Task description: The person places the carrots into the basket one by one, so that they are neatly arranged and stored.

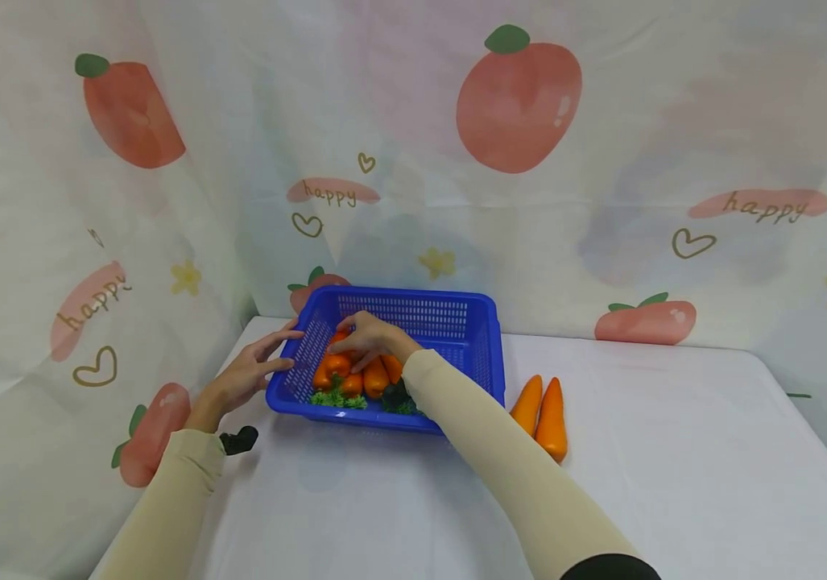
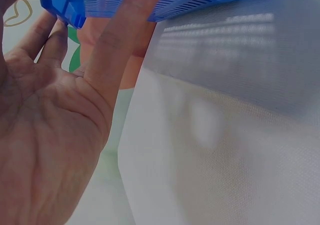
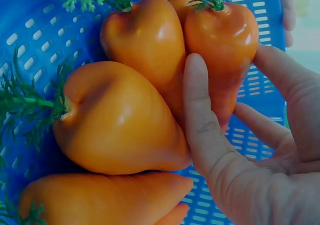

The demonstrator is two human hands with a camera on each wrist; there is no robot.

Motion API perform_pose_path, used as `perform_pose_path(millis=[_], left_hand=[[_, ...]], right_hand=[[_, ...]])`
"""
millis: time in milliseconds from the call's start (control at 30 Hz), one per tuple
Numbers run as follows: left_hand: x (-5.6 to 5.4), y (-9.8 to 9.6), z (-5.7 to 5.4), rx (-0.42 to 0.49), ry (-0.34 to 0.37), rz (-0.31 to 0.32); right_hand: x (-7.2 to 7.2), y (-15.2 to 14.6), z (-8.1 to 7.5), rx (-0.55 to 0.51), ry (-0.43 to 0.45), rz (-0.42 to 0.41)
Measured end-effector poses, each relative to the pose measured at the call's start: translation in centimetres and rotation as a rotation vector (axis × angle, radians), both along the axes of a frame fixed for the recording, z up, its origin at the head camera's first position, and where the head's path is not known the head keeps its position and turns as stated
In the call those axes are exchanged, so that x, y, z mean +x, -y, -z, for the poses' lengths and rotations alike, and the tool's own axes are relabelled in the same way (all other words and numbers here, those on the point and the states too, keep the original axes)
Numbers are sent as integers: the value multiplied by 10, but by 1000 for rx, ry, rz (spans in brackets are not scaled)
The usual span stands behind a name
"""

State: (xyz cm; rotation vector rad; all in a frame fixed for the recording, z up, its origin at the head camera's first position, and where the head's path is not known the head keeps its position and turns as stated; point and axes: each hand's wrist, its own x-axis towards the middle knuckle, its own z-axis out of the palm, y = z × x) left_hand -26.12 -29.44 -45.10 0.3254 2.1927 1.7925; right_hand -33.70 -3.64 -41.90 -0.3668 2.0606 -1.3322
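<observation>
A blue plastic basket (image 1: 485, 338) with slotted walls stands at the back of the table, holding several orange carrots (image 3: 120, 117) with green leafy tops. My right hand (image 1: 377, 334) reaches into the basket's left part. In the right wrist view its thumb and fingers (image 3: 200, 95) lie on either side of one carrot (image 3: 220, 40), pinching it. At the basket's left end is my left hand (image 1: 242, 379), fingers spread along the rim and thumb against the outer wall. The left wrist view shows that thumb (image 2: 112, 50) extended across the blue wall.
Two more carrots (image 1: 552, 423) lie on the white table (image 1: 674, 451) just right of the basket, partly behind my right sleeve (image 1: 500, 459). A printed cloth backdrop (image 1: 413, 121) rises directly behind the basket and along the left side.
</observation>
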Motion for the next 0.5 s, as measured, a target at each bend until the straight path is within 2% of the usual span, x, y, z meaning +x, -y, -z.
perform_pose_path(millis=[300,500], left_hand=[[0,-2,-1,-8,-1,-9],[-1,-1,0,-2,11,-14]], right_hand=[[-1,-2,0,8,8,9],[2,-10,-6,34,-28,-77]])
